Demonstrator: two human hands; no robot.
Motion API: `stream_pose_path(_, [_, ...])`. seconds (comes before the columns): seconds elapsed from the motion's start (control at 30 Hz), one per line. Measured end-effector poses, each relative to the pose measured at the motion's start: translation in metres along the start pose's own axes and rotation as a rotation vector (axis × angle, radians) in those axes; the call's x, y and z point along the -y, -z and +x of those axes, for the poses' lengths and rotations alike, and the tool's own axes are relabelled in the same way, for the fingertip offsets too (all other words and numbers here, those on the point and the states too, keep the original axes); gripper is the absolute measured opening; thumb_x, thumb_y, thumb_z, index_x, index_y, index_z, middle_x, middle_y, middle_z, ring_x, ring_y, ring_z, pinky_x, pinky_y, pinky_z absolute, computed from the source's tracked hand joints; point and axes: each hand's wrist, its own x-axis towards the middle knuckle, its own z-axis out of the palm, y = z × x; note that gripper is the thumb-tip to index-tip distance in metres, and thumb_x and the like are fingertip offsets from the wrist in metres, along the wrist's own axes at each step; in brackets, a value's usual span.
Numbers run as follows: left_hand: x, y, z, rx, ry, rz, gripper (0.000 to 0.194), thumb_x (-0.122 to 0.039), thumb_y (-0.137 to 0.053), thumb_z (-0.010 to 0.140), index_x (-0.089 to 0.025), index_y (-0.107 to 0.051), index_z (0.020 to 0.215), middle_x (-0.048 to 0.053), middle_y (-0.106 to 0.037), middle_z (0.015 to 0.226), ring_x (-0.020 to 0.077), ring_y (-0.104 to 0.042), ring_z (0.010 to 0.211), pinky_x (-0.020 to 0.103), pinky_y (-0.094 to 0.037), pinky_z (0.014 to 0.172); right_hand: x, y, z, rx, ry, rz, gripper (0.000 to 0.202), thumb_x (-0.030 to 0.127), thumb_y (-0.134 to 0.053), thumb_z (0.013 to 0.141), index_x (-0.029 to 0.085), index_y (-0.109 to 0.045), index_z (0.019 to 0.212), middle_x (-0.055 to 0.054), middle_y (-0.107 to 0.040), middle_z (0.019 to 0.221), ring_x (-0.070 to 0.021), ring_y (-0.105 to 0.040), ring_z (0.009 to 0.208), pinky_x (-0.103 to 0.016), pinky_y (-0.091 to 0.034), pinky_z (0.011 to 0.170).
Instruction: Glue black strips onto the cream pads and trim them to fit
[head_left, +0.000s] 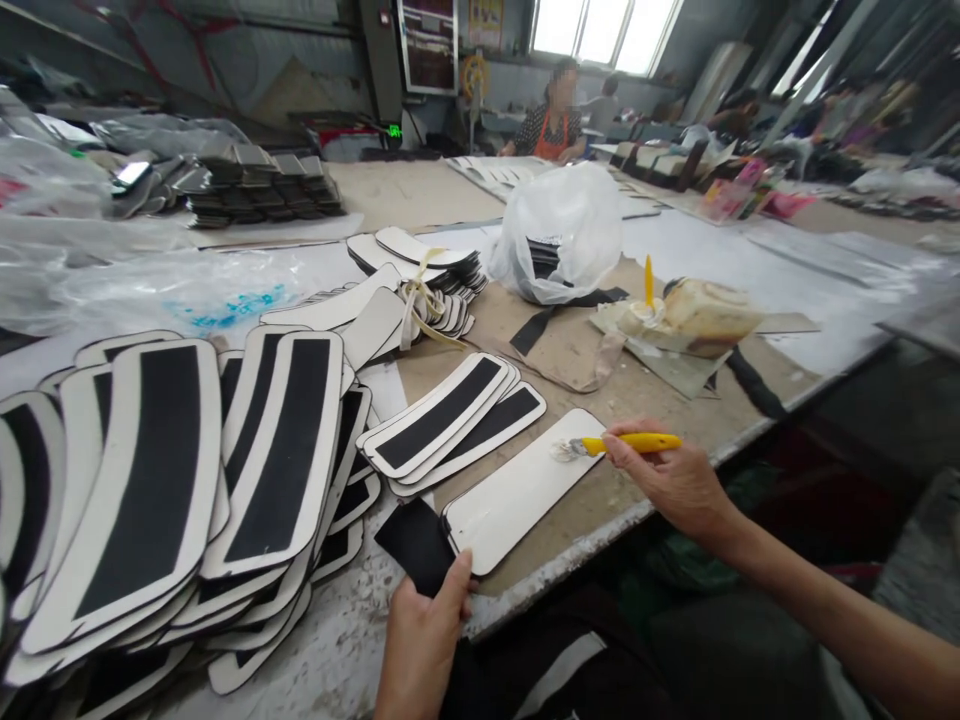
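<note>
My right hand (675, 485) is closed round the yellow handle of a paintbrush (637, 441). Its pale, coated bristles rest on the upper part of a white curved panel (525, 492) with a dark edge. Near the panel's lower end, my left hand (429, 630) grips a piece of black material (417, 545), the thumb against the panel's corner. Part of the black piece is hidden by the fingers. Left of the panel lie a few white panels (442, 425) with black strips on them, and beyond those, large heaps of similar panels (214, 480).
A plastic container (705, 315) with a second yellow-handled brush (649, 282) stands at the back right. Behind the panels are a white plastic bag (570, 230) and a tied bundle (420, 265). The table edge (585, 548) runs along my side. A person in an orange apron (553, 135) is across the table.
</note>
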Motion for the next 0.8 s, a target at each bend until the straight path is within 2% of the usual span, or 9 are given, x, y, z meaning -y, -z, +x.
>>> stream_pose_path(0.2, [0.002, 0.000, 0.002, 0.002, 0.016, 0.032, 0.049, -0.062, -0.067, 0.059, -0.014, -0.059, 0.053, 0.001, -0.055, 0.045, 0.0119, -0.040, 0.040, 0.026, -0.028, 0.043, -0.007, 0.007, 0.002, -0.059, 0.142, -0.050, 0.008, 0.028, -0.052, 0.086, 0.022, -0.059, 0.087, -0.005, -0.062, 0.084, -0.0206, -0.060, 0.082, -0.035, -0.049, 0.078])
stream_pose_path(0.33, [0.004, 0.001, 0.005, 0.011, 0.031, 0.026, 0.050, -0.062, -0.069, 0.057, -0.013, -0.060, 0.052, 0.002, -0.055, 0.044, 0.0122, -0.039, 0.040, 0.026, -0.028, 0.044, -0.005, 0.017, 0.002, -0.060, 0.237, -0.077, 0.010, 0.023, -0.052, 0.086, 0.023, -0.059, 0.093, -0.006, -0.062, 0.087, -0.0211, -0.061, 0.086, -0.036, -0.050, 0.079])
stream_pose_path(0.47, [0.006, 0.003, 0.007, 0.016, 0.031, 0.089, 0.052, -0.065, -0.066, 0.057, -0.014, -0.060, 0.049, 0.002, -0.054, 0.042, 0.0134, -0.041, 0.040, 0.028, -0.031, 0.044, -0.007, 0.020, -0.005, -0.001, 0.378, -0.174, 0.018, 0.017, -0.052, 0.085, 0.023, -0.060, 0.099, -0.008, -0.064, 0.094, -0.0213, -0.062, 0.089, -0.036, -0.053, 0.079])
stream_pose_path(0.57, [0.006, 0.003, 0.007, -0.018, 0.038, 0.156, 0.054, -0.067, -0.064, 0.057, -0.016, -0.058, 0.045, 0.003, -0.054, 0.041, 0.0151, -0.043, 0.040, 0.029, -0.034, 0.045, -0.003, 0.009, -0.017, 0.105, 0.489, -0.205, 0.026, 0.010, -0.050, 0.083, 0.022, -0.060, 0.103, -0.009, -0.065, 0.097, -0.0209, -0.062, 0.090, -0.034, -0.054, 0.077])
stream_pose_path(0.67, [0.006, 0.002, 0.007, -0.037, 0.042, 0.153, 0.053, -0.067, -0.065, 0.057, -0.017, -0.055, 0.041, 0.003, -0.053, 0.040, 0.0148, -0.042, 0.039, 0.029, -0.033, 0.043, 0.008, 0.000, -0.028, 0.192, 0.549, -0.119, 0.032, 0.006, -0.049, 0.082, 0.022, -0.057, 0.108, -0.009, -0.064, 0.095, -0.0193, -0.062, 0.087, -0.030, -0.055, 0.072])
stream_pose_path(0.8, [0.003, 0.001, 0.005, -0.011, 0.067, 0.103, 0.051, -0.065, -0.067, 0.056, -0.016, -0.058, 0.046, 0.001, -0.051, 0.040, 0.0135, -0.040, 0.038, 0.027, -0.030, 0.042, 0.011, 0.005, -0.026, 0.137, 0.526, -0.061, 0.033, 0.006, -0.052, 0.082, 0.022, -0.055, 0.110, -0.009, -0.063, 0.094, -0.0191, -0.062, 0.088, -0.029, -0.054, 0.075])
